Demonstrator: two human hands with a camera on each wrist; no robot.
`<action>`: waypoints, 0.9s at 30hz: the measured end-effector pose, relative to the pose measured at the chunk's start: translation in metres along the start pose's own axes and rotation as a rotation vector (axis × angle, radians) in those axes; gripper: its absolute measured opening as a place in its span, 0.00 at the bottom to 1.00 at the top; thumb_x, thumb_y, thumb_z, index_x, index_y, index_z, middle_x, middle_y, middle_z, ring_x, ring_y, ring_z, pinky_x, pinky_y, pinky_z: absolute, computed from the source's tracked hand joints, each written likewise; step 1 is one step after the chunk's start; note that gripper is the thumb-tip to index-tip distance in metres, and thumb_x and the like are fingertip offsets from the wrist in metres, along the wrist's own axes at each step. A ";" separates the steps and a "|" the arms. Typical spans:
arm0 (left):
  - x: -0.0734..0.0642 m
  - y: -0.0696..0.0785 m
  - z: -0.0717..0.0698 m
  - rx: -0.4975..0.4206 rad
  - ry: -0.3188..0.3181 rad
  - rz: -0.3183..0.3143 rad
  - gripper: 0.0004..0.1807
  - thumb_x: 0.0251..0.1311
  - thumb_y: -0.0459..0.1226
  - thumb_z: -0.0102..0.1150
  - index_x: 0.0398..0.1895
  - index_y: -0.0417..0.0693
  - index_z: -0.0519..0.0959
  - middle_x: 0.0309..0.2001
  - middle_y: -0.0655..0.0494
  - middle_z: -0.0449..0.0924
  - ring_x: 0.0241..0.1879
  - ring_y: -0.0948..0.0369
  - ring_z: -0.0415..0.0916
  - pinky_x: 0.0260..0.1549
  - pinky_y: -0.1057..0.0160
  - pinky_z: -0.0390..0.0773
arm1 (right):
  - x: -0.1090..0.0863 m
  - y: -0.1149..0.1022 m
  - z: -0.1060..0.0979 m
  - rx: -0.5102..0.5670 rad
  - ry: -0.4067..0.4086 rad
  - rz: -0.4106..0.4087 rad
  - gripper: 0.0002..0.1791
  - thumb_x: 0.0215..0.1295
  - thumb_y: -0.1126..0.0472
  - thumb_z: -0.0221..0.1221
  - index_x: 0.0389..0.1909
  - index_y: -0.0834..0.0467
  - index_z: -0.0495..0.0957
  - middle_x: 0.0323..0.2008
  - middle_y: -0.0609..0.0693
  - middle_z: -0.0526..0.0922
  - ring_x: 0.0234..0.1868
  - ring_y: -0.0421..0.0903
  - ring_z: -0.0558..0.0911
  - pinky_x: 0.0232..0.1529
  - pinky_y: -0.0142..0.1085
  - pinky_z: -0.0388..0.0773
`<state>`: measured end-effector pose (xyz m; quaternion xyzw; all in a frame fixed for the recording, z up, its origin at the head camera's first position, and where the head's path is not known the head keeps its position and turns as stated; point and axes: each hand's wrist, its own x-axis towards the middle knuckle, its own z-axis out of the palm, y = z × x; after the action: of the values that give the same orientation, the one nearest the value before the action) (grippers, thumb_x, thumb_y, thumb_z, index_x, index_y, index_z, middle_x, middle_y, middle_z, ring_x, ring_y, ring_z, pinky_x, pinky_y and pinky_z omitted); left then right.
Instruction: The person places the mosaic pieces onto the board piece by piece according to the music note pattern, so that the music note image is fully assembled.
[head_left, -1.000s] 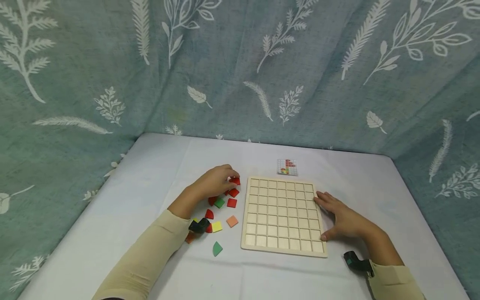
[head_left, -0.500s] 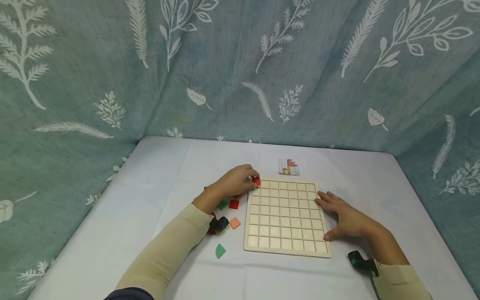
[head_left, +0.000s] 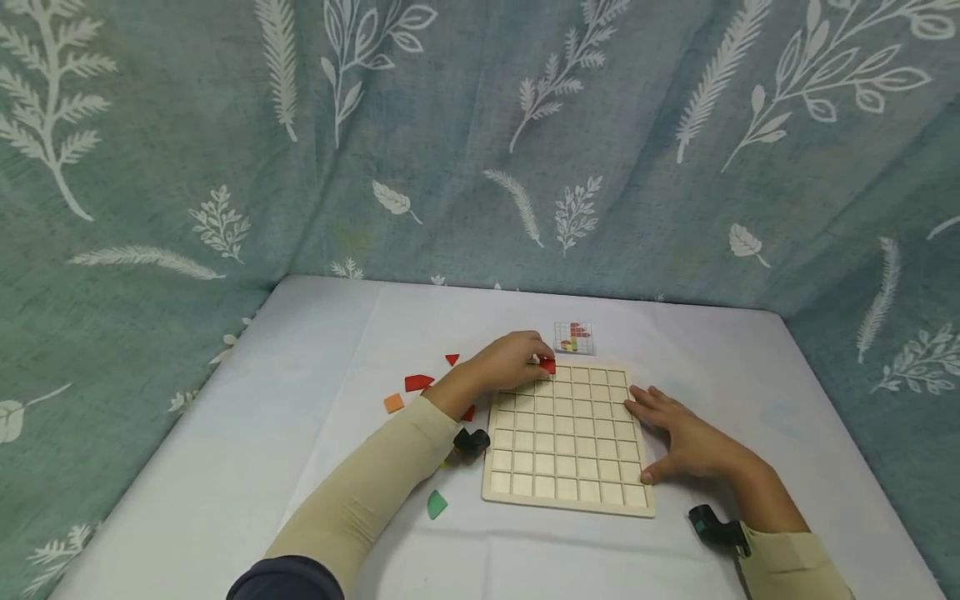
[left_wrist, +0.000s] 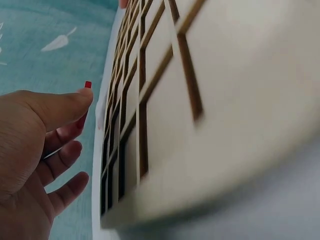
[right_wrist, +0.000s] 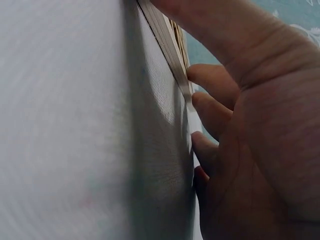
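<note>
In the head view my left hand (head_left: 508, 363) is over the far edge of a pale wooden grid board (head_left: 566, 492). It pinches a red square tile (head_left: 548, 367) between thumb and fingers. The left wrist view shows the edge of that red tile (left_wrist: 88, 84) at the thumb tip, apart from the board in that view. At the board's right edge rests my right hand (head_left: 690, 437), fingers spread and thumb near the lower corner. Its fingertips touch the board's side (right_wrist: 172, 65) in the right wrist view.
Left of the board lie several loose tiles, among them a red five-sided tile (head_left: 418, 382), a small red triangle (head_left: 452, 359), an orange square (head_left: 393, 403) and a green quarter-circle (head_left: 437, 504). My left forearm covers others. A pattern card (head_left: 573, 337) lies behind the board.
My left hand has picked a red tile from the pile and carried it right, over the board's far edge. The right hand stays at the board's right side.
</note>
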<state>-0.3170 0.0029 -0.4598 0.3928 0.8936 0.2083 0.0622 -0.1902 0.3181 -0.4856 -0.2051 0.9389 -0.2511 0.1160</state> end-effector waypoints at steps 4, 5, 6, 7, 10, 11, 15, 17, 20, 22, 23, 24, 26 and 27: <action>0.008 0.004 0.005 -0.012 0.005 0.015 0.17 0.63 0.46 0.62 0.53 0.50 0.82 0.44 0.62 0.76 0.42 0.67 0.72 0.43 0.66 0.72 | 0.000 -0.002 0.000 -0.006 0.004 -0.012 0.68 0.26 0.31 0.74 0.71 0.60 0.62 0.75 0.55 0.51 0.74 0.63 0.45 0.64 0.65 0.47; 0.009 0.004 0.006 -0.014 0.004 0.016 0.17 0.63 0.45 0.63 0.53 0.50 0.82 0.44 0.62 0.76 0.42 0.67 0.72 0.43 0.66 0.72 | 0.000 -0.002 -0.001 -0.007 0.006 -0.012 0.68 0.26 0.31 0.74 0.71 0.59 0.62 0.75 0.55 0.51 0.74 0.63 0.45 0.64 0.65 0.47; 0.011 0.004 0.008 -0.011 0.003 0.016 0.17 0.63 0.45 0.63 0.52 0.51 0.82 0.44 0.62 0.76 0.42 0.67 0.72 0.44 0.66 0.72 | 0.000 -0.002 -0.001 -0.011 0.007 -0.012 0.68 0.26 0.31 0.74 0.71 0.59 0.62 0.75 0.55 0.51 0.74 0.63 0.45 0.64 0.65 0.47; 0.012 0.004 0.009 -0.006 0.002 0.015 0.17 0.63 0.46 0.63 0.52 0.51 0.82 0.44 0.62 0.76 0.43 0.67 0.72 0.44 0.66 0.72 | 0.000 -0.002 -0.001 -0.015 0.008 -0.012 0.67 0.26 0.31 0.74 0.71 0.59 0.62 0.75 0.55 0.51 0.74 0.62 0.45 0.64 0.65 0.47; 0.016 0.004 0.012 0.001 -0.009 0.008 0.17 0.64 0.45 0.62 0.53 0.51 0.82 0.45 0.62 0.77 0.43 0.67 0.72 0.45 0.66 0.71 | 0.000 -0.002 -0.002 -0.013 0.009 -0.012 0.67 0.27 0.32 0.74 0.72 0.59 0.62 0.75 0.54 0.51 0.74 0.62 0.45 0.64 0.65 0.47; 0.017 0.004 0.013 0.001 -0.012 0.006 0.18 0.64 0.45 0.62 0.54 0.50 0.82 0.46 0.62 0.77 0.43 0.67 0.72 0.45 0.66 0.72 | 0.000 -0.002 -0.002 -0.013 0.010 -0.011 0.67 0.26 0.32 0.74 0.71 0.59 0.63 0.75 0.54 0.51 0.74 0.62 0.45 0.64 0.65 0.47; 0.019 0.005 0.014 0.003 -0.021 0.005 0.18 0.64 0.46 0.62 0.55 0.51 0.81 0.47 0.61 0.77 0.43 0.67 0.72 0.45 0.66 0.72 | -0.001 -0.002 -0.002 -0.011 0.012 -0.005 0.67 0.26 0.31 0.74 0.71 0.59 0.63 0.75 0.54 0.52 0.74 0.62 0.45 0.64 0.65 0.47; 0.020 0.005 0.014 0.011 -0.022 0.005 0.18 0.64 0.46 0.62 0.54 0.51 0.81 0.46 0.61 0.77 0.43 0.67 0.72 0.45 0.65 0.72 | -0.001 -0.003 -0.002 -0.014 0.014 -0.001 0.67 0.26 0.31 0.74 0.71 0.59 0.63 0.75 0.54 0.52 0.74 0.62 0.45 0.64 0.65 0.47; 0.022 0.005 0.014 0.017 -0.020 0.005 0.17 0.63 0.45 0.63 0.53 0.51 0.82 0.45 0.61 0.77 0.42 0.66 0.72 0.44 0.65 0.71 | 0.000 -0.005 -0.001 -0.014 0.018 -0.002 0.67 0.26 0.32 0.75 0.71 0.59 0.63 0.75 0.55 0.52 0.74 0.62 0.45 0.64 0.66 0.46; 0.022 0.004 0.015 0.021 -0.022 0.004 0.17 0.63 0.45 0.63 0.53 0.51 0.82 0.45 0.61 0.77 0.41 0.66 0.71 0.43 0.65 0.72 | 0.000 -0.006 -0.001 -0.015 0.019 -0.004 0.67 0.27 0.32 0.75 0.71 0.59 0.63 0.75 0.55 0.52 0.74 0.63 0.45 0.63 0.66 0.46; 0.023 0.004 0.015 0.021 -0.024 0.004 0.17 0.63 0.45 0.63 0.53 0.51 0.82 0.44 0.61 0.77 0.40 0.66 0.71 0.43 0.65 0.72 | 0.000 -0.007 -0.001 -0.014 0.020 -0.007 0.67 0.27 0.32 0.75 0.71 0.59 0.63 0.75 0.55 0.52 0.74 0.63 0.45 0.63 0.66 0.46; 0.023 0.004 0.016 0.021 -0.026 0.004 0.17 0.63 0.45 0.63 0.53 0.51 0.82 0.44 0.61 0.77 0.40 0.66 0.71 0.43 0.65 0.72 | 0.000 -0.007 -0.001 -0.014 0.021 -0.007 0.67 0.26 0.32 0.75 0.71 0.59 0.63 0.75 0.55 0.52 0.74 0.63 0.45 0.63 0.66 0.45; 0.024 0.003 0.016 0.018 -0.031 0.002 0.17 0.63 0.45 0.63 0.52 0.51 0.82 0.44 0.61 0.77 0.40 0.66 0.72 0.42 0.65 0.72 | 0.000 -0.007 0.000 -0.015 0.020 -0.005 0.67 0.26 0.32 0.75 0.71 0.59 0.63 0.75 0.55 0.52 0.74 0.63 0.45 0.63 0.66 0.45; 0.024 0.003 0.016 0.019 -0.032 0.000 0.17 0.63 0.45 0.63 0.52 0.51 0.83 0.44 0.61 0.77 0.41 0.66 0.72 0.42 0.65 0.72 | 0.000 -0.006 0.000 -0.017 0.020 0.000 0.67 0.26 0.32 0.75 0.72 0.58 0.63 0.75 0.54 0.52 0.74 0.63 0.44 0.63 0.66 0.45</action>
<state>-0.3265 0.0275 -0.4716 0.3967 0.8943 0.1937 0.0729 -0.1887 0.3132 -0.4823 -0.2035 0.9420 -0.2452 0.1050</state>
